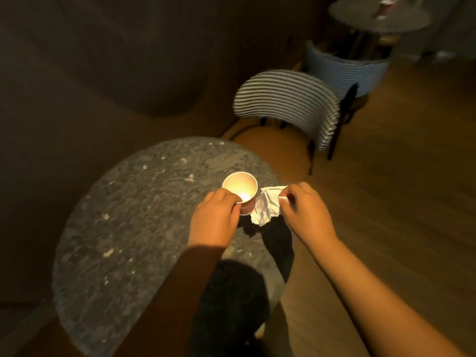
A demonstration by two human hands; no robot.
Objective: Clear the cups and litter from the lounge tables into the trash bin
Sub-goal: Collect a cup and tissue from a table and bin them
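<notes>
Standing upright near the far right part of a round speckled table (128, 228), a paper cup (240, 185) is gripped by the left hand (215, 220). The thumb is laid at the near rim and the fingers are curled round the reddish side. A bright spot of light is seen on the cup's white inside. Just beside the cup, on its right, a crumpled white napkin (266, 208) is pinched at its upper corner between thumb and fingertips of the right hand (306, 212). Whether its lower edge rests on the table cannot be told. Beyond the table a chair (288, 99) with a striped back is seen on the wooden floor (399, 176). Farther off, a second round table (378, 19) carries something pale and blurred.
</notes>
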